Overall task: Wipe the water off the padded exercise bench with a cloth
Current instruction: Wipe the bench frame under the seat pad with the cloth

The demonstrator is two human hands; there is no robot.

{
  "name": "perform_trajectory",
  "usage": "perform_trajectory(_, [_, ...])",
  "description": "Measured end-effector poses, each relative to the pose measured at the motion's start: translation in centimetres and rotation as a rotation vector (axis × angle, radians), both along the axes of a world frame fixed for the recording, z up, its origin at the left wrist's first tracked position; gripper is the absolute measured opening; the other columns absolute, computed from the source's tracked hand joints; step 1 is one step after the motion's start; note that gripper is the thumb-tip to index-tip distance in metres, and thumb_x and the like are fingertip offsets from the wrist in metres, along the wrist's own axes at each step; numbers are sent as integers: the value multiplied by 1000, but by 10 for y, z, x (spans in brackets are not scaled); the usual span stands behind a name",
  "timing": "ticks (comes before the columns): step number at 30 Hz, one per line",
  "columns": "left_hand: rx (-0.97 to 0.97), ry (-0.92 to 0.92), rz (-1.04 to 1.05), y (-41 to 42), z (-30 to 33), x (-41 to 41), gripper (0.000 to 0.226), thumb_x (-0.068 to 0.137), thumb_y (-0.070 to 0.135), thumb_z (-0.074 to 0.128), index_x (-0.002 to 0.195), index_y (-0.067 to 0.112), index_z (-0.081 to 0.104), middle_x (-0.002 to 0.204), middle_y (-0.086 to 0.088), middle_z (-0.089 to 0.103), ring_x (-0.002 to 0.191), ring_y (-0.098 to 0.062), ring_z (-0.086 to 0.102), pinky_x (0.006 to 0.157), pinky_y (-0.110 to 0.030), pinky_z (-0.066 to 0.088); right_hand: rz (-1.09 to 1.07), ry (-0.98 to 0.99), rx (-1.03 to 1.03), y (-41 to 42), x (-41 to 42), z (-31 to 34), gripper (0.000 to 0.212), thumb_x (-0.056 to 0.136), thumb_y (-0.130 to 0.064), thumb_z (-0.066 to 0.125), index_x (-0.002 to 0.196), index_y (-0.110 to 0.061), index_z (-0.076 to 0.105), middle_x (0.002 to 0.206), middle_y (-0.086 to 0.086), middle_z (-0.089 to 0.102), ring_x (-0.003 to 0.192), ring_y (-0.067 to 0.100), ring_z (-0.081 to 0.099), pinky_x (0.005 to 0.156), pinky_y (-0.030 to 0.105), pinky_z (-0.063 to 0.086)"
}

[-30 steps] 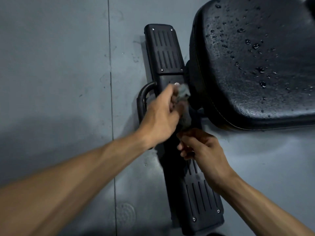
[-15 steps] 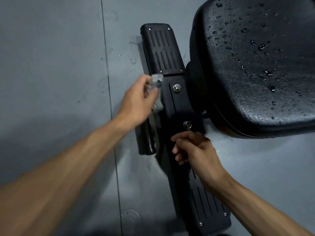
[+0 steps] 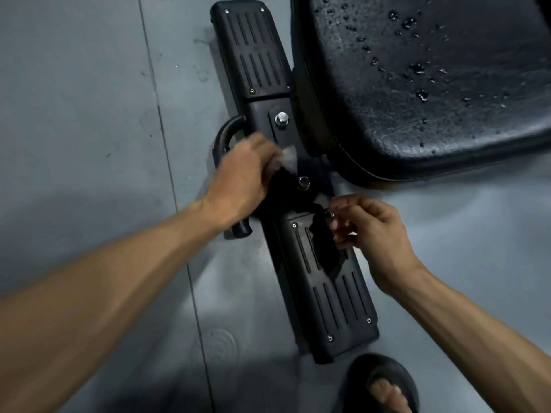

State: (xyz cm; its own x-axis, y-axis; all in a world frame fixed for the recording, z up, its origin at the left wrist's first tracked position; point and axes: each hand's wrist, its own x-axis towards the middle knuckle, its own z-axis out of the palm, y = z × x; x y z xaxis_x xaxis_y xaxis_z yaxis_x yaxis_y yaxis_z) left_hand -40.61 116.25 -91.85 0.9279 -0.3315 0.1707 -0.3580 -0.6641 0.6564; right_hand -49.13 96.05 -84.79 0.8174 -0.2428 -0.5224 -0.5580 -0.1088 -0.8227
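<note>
Left hand [image 3: 244, 177] pinches a pale cloth [image 3: 288, 158] just below the wet bench pad [image 3: 432, 84]; right hand [image 3: 369, 231], nearer, fingers curled, grip unclear.

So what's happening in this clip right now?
A person stands over a padded bench that is still beaded with water drops. The left hand holds a pale cloth above the bench's base bar. The right hand pinches a dark piece of it. No wiping yet.
</note>
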Motion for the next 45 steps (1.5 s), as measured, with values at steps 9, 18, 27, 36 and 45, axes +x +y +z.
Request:
perform_trajectory(9, [0, 179, 72, -8, 23, -6, 14, 100, 24, 62, 108, 15, 69, 96, 5, 55, 90, -13, 53, 74, -18, 31, -75, -7, -7, -19, -5, 5, 22, 96, 0, 48, 97, -8, 69, 65, 4, 64, 55, 14, 56, 56, 26, 50])
perform_trajectory(18, [79, 65, -376, -30, 20, -99, 12, 94, 6, 64, 106, 6, 65, 100, -6, 57, 86, -23, 60, 73, -38, 55, -117, 12, -19, -35, -20, 5, 21, 99, -4, 48, 97, -10, 68, 63, 3, 64, 51, 14, 56, 50, 23, 48])
perform_trajectory(27, [238, 128, -225, -66, 15, -67, 9, 102, 21, 46, 106, 24, 54, 96, 5, 50, 80, -19, 59, 64, -35, 50, -106, 22, -28, -35, -22, 2, 20, 100, -6, 49, 98, -10, 68, 63, 2, 65, 54, 14, 57, 52, 25, 48])
perform_trajectory(36, [303, 142, -308, -81, 34, -42, 16, 96, 3, 49, 98, 18, 44, 86, -3, 55, 81, -29, 64, 63, -34, 45, -95, 56, -43, -33, -29, -6, 19, 100, -6, 50, 100, -6, 69, 65, 4, 66, 56, 15, 57, 61, 32, 50])
perform_trajectory(45, [262, 171, -465, -71, 34, -48, 13, 103, 28, 54, 109, 18, 59, 102, 3, 55, 93, -21, 57, 78, -33, 45, -179, 80, -19, -48, -41, -3, 20, 100, -5, 47, 104, -7, 66, 70, 7, 65, 56, 18, 57, 54, 28, 48])
